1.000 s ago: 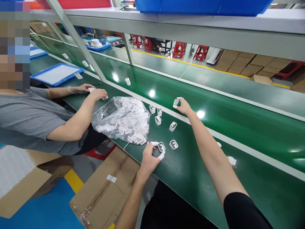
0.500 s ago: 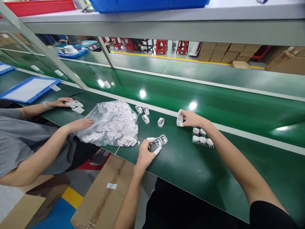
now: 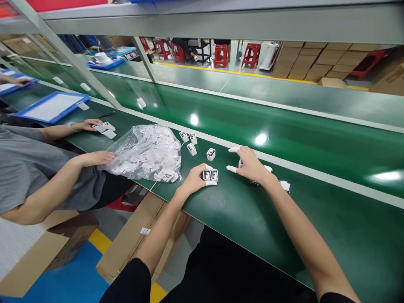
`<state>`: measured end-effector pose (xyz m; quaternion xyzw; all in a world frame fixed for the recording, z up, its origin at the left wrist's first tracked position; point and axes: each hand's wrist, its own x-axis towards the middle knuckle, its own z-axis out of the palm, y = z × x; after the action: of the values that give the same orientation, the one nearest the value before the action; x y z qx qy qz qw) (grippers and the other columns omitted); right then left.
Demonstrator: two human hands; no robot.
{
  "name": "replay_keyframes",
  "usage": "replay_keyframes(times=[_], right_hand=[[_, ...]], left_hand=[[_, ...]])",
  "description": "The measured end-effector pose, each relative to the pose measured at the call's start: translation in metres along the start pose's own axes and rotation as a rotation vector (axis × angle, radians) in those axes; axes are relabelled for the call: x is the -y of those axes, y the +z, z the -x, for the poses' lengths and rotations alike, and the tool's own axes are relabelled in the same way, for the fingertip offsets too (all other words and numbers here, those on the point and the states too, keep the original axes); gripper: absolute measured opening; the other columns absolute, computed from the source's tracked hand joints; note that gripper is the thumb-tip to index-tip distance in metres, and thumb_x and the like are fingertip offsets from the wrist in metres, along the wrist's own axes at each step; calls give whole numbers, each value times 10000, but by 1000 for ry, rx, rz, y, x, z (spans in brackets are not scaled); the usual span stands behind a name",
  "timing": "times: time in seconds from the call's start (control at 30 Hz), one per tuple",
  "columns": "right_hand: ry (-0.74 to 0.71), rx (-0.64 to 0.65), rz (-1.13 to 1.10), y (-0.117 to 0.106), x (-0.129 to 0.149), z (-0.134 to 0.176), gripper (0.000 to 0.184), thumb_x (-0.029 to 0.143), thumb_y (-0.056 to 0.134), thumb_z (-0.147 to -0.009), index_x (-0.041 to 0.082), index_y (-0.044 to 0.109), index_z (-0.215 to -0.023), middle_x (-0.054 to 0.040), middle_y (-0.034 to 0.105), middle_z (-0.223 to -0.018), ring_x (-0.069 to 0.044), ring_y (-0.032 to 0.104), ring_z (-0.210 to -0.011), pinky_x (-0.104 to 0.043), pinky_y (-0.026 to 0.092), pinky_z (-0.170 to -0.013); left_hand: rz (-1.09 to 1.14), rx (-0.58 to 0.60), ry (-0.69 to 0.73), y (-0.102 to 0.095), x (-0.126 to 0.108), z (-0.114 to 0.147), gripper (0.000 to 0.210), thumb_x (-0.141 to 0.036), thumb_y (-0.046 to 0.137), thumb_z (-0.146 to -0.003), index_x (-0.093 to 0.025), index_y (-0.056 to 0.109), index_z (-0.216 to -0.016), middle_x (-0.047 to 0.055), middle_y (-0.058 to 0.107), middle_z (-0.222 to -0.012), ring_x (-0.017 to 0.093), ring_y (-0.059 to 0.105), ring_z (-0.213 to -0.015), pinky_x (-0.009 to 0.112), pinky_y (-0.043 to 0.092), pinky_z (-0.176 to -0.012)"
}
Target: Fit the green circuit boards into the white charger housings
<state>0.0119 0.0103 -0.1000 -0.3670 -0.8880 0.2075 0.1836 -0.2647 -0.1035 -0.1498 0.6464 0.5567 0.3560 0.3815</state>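
Note:
My left hand (image 3: pixel 193 180), with white finger cots on thumb and forefinger, is closed around two small white plastic housings (image 3: pixel 210 175) standing side by side on the bench, open ends up. To the right, my right hand (image 3: pixel 251 165) is open over the bench, its cot-covered fingertips spread apart. A white housing, mostly hidden, stands behind its fingers. Under my right wrist are circuit boards with white round tops (image 3: pixel 285 185), partly covered. One more housing (image 3: pixel 211 154) stands alone between my hands, and three others (image 3: pixel 191 149) are grouped farther left.
A clear plastic bag of white parts (image 3: pixel 151 153) lies to the left. Beside it, a co-worker's hand (image 3: pixel 97 158) touches the bag and the other (image 3: pixel 91 124) holds white pieces. The green belt (image 3: pixel 227 122) runs behind the bench; a shelf beam (image 3: pixel 221 25) crosses above.
My right hand has let go of the white housing and spread its fingers. My left hand has shifted slightly and now closes around both housings. The camera view has shifted.

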Motion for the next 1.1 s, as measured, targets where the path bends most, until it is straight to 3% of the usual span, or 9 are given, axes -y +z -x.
replay_keyframes(times=[0.13,0.23,0.33,0.43,0.67,0.8,0.9,1.0,1.1], right_hand=[[27,-19,-46,21,23,-32,544,442,751,-980,248,597,-1464,-148,691,-1422,-389,645,-1360,-578,472,-1200],[73,27,-43,37,34,-60,585,437,776,-954,226,593,-1468,-162,713,-1397,-341,729,-1158,-475,566,-1018],[120,88,-27,48,37,-83,454,315,834,-865,208,674,-1277,-128,790,-1189,-305,739,-1015,-385,555,-866],[126,125,-29,48,36,-94,296,200,801,-818,206,690,-1092,-69,805,-1019,-250,721,-911,-325,515,-796],[173,154,4,36,36,-99,293,190,818,-789,216,693,-1053,-76,814,-1088,-255,713,-931,-316,470,-747],[183,195,-30,40,43,-110,379,173,889,-746,231,722,-1082,-53,827,-1094,-270,743,-974,-314,499,-775],[163,156,-86,30,38,-110,466,277,903,-817,248,717,-1243,-39,828,-1228,-259,765,-1083,-322,547,-879],[165,63,-111,7,16,-88,464,390,800,-964,246,673,-1387,-75,775,-1420,-274,737,-1269,-389,545,-1070],[192,45,-94,-15,-16,-51,477,386,857,-926,230,710,-1352,-117,768,-1424,-349,705,-1333,-503,498,-1167]], left_hand=[[-9,16,1,-2,7,-8,551,-578,970,-765,-188,817,-1124,28,709,-1007,183,613,-866,295,515,-791],[-29,18,32,1,12,-13,544,-586,956,-779,-197,814,-1131,36,746,-1055,207,655,-928,312,538,-854],[-59,50,51,11,14,-22,556,-570,987,-739,-208,817,-1126,29,777,-1056,219,687,-937,320,540,-877],[-90,99,69,25,10,-33,570,-528,1033,-671,-215,826,-1100,32,800,-1063,238,710,-952,336,536,-901],[-92,137,75,46,8,-56,513,-537,1022,-672,-178,794,-958,46,787,-986,239,678,-893,360,545,-881],[-36,137,67,49,13,-69,573,-535,1033,-664,-155,782,-1012,58,773,-973,240,676,-903,366,572,-875],[8,141,80,51,11,-70,600,-520,1029,-681,-152,773,-1080,73,757,-1039,237,683,-934,361,580,-879],[48,144,96,50,7,-66,576,-521,1009,-708,-157,758,-1078,59,703,-1069,204,662,-911,327,570,-841],[100,172,95,46,2,-64,542,-515,998,-729,-166,743,-1056,19,639,-1038,159,617,-868,277,537,-796]])
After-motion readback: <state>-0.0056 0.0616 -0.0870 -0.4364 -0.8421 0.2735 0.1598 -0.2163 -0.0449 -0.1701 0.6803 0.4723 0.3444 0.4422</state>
